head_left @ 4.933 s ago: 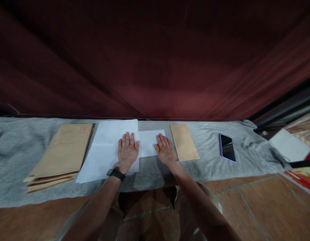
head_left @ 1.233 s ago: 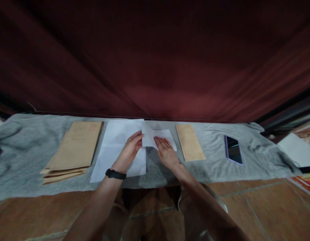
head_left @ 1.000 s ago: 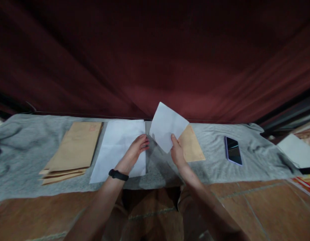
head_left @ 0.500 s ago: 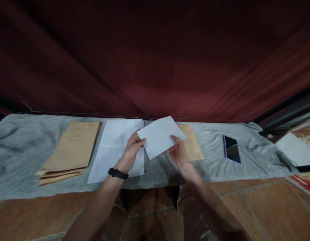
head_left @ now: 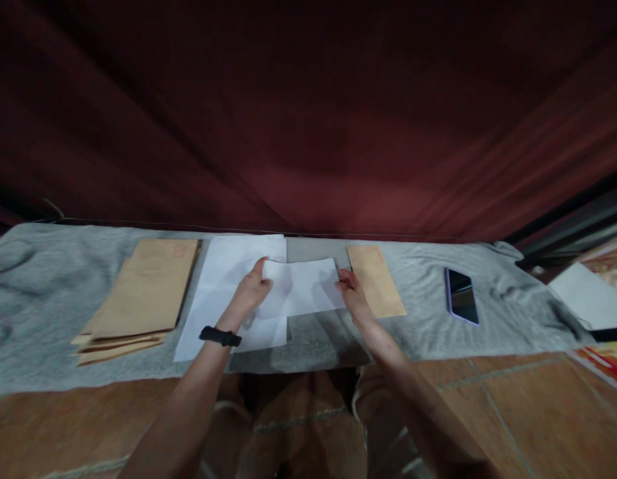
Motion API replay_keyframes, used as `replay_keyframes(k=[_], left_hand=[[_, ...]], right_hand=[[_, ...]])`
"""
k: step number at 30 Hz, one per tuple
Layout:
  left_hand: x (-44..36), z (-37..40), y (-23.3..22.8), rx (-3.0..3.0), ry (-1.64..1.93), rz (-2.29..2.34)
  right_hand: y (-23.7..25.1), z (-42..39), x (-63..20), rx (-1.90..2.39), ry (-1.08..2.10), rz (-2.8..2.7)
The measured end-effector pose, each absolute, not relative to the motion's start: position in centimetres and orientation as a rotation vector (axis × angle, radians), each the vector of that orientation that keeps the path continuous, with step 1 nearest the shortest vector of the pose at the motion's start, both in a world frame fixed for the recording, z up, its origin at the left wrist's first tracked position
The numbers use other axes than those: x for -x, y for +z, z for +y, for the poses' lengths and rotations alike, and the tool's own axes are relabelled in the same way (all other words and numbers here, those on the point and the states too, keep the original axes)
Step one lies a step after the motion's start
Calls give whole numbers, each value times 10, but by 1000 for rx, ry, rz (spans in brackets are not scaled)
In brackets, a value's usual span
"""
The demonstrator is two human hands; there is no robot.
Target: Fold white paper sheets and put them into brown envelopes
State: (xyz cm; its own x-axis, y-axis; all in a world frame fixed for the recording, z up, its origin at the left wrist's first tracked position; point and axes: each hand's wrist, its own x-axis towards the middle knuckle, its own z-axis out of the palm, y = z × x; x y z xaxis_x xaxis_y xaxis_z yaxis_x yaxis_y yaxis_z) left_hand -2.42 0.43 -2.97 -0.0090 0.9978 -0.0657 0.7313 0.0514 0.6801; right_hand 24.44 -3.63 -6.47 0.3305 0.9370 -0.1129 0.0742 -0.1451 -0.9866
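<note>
In the head view, the left hand [head_left: 249,293] and the right hand [head_left: 352,297] hold between them a folded white paper [head_left: 301,286], each hand pinching one short edge with the fingers closed on it, low over the grey cloth [head_left: 438,332]. Under the left hand lies a larger white sheet [head_left: 223,266], and further to its left is a stack of brown envelopes [head_left: 143,296]. Just beside the right hand lies a single brown envelope [head_left: 375,289], and well apart to its right is a phone [head_left: 459,295].

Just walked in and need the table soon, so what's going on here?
A person holds a small folded white sheet by its two ends, left hand and right hand, low over a grey cloth. A larger white sheet lies under the left hand, brown envelopes left, one envelope and a phone right.
</note>
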Motion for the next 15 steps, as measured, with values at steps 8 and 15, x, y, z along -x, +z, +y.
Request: replay_keyframes(k=[8,15], left_hand=[[-5,-18,-13,-2127,273,2088],[-24,-29,-26,-2449,379,2042]], right_hand=[[-65,-48,-218,1536,389,-1879],[-72,-56,-197,1623,189,-2221]])
